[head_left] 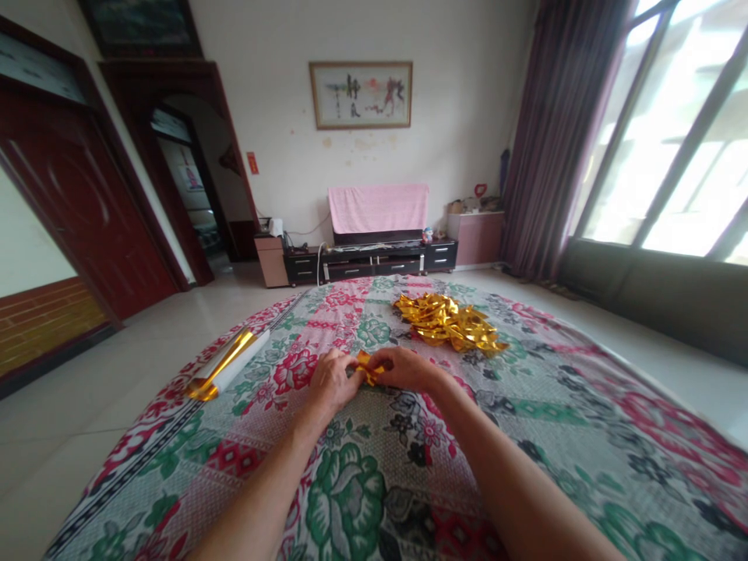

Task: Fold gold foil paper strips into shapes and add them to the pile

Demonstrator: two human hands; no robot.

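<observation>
Between my two hands, just above the flowered cloth (342, 436), is a small folded piece of gold foil paper (369, 368). My left hand (334, 380) pinches its left side, thumb and fingers closed together. From the other side my right hand (404, 369) grips the right edge with bent fingers. Parts of the foil are covered by the fingertips. Beyond my right hand lies a heap of folded gold foil pieces (449, 321). Off to the left, a loosely rolled gold foil sheet (231, 362) with a white side rests on the cloth.
The cloth spreads over a wide rounded surface in front of me. Past its far edge stands a low black cabinet (374, 265), with a pink towel (379, 209) draped above it. A purple curtain (543, 140) hangs by the window at right; a dark red door (70, 179) is at left.
</observation>
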